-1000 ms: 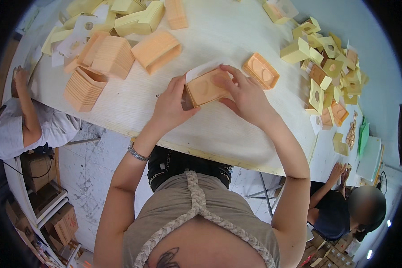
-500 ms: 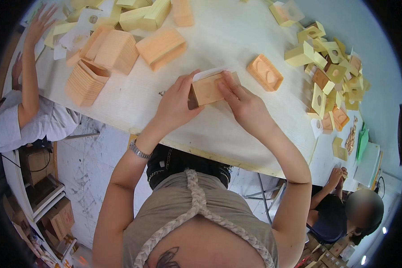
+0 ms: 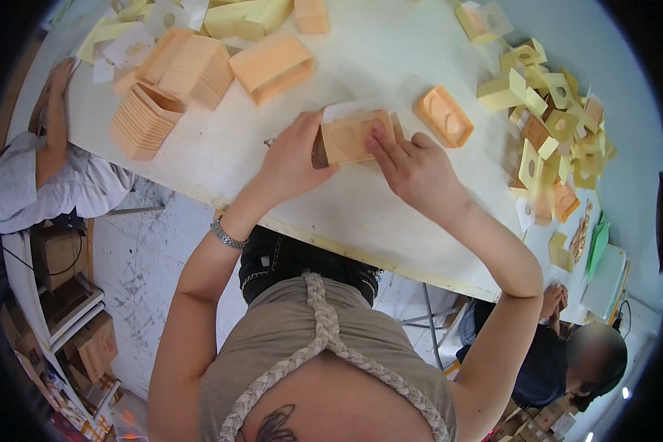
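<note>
Over the table, a small carton (image 3: 350,138) with a tan, wood-grained face, a shallow rounded recess and a raised white flap lies between my hands. My left hand (image 3: 295,152) grips its left end, fingers behind and thumb at the near edge. The thumb and fingers of my right hand (image 3: 420,171) press together against the carton's right end, the other fingers curled. Just right of it lies a loose wood-grained tray (image 3: 445,116) with rounded recesses. Beyond my hands rests an open wood-grained sleeve (image 3: 274,68).
Stacked wood-grained sleeves (image 3: 146,121) stand at the left, with pale yellow boxes (image 3: 249,18) behind them. A heap of yellow cartons (image 3: 561,121) spreads along the right. One person's arm (image 3: 54,125) lies on the table's far left; another person (image 3: 545,361) sits at lower right.
My right fingers have shifted on the carton and curled more, with my right elbow farther out. The person at the left has lowered a raised hand to the table.
</note>
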A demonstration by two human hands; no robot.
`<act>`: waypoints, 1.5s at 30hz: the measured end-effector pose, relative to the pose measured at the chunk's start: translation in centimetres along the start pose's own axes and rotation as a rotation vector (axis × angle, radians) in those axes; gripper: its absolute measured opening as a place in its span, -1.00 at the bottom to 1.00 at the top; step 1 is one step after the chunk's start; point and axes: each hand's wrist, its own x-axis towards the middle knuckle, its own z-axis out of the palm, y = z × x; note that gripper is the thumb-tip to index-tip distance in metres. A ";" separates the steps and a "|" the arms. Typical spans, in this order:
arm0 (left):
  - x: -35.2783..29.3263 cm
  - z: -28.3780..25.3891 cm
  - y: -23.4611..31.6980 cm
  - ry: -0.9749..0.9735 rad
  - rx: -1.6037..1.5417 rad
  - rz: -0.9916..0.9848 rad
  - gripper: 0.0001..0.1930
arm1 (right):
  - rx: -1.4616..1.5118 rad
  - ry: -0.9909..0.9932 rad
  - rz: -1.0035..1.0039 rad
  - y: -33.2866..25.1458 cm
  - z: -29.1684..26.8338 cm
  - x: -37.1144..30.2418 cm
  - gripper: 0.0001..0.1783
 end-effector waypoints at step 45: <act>0.1 -0.4 -0.6 -0.129 0.040 0.053 0.11 | 0.104 0.351 0.218 -2.0 3.6 -2.1 -0.73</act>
